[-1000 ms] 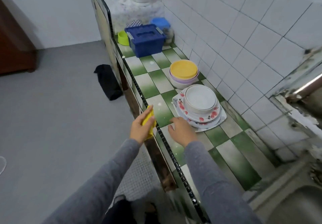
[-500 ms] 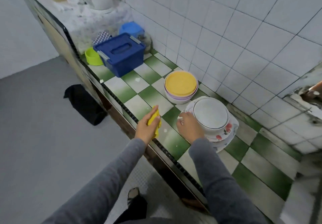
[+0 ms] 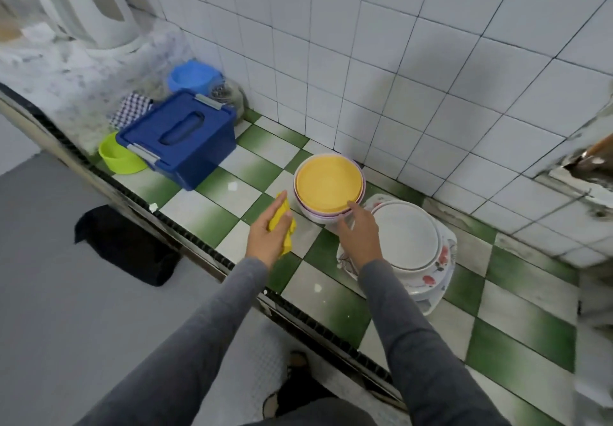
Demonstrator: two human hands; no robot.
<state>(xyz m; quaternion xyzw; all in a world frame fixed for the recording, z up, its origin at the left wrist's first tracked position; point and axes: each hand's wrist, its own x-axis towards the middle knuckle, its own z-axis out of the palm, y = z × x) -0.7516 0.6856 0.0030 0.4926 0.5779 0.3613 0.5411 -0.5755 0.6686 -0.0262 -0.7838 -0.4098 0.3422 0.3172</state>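
Wall (image 3: 431, 61): white tiles, behind the table (image 3: 517, 342), which is tiled in green and white checks and runs from far left to near right. Floor (image 3: 66, 326): grey, with a black bag (image 3: 122, 243) lying against the table's front. Kettle (image 3: 89, 4): white, at the far left end (top cropped by the frame). Blue box (image 3: 179, 137): lid on, latches at both ends, standing right of the kettle. Plates (image 3: 408, 236): white stack with a red flower pattern, near the wall, right of centre. Bowls (image 3: 326, 183): nested stack, yellow one on top, just left of the plates and close to the wall. Green bowl (image 3: 116, 157): touching the box's left end, at the table's front edge. Blue lid (image 3: 192, 75): on a jar behind the box. Checked cloth (image 3: 131, 109): tucked behind the box's left corner. Right hand (image 3: 360, 233): between plates and bowls, one finger on the yellow bowl's near rim, the others curved down the stack's side; cannot tell whether the grip has closed. Left hand (image 3: 268, 236): grip clamped on the yellow cloth (image 3: 282, 220), over the table just left of the bowls.
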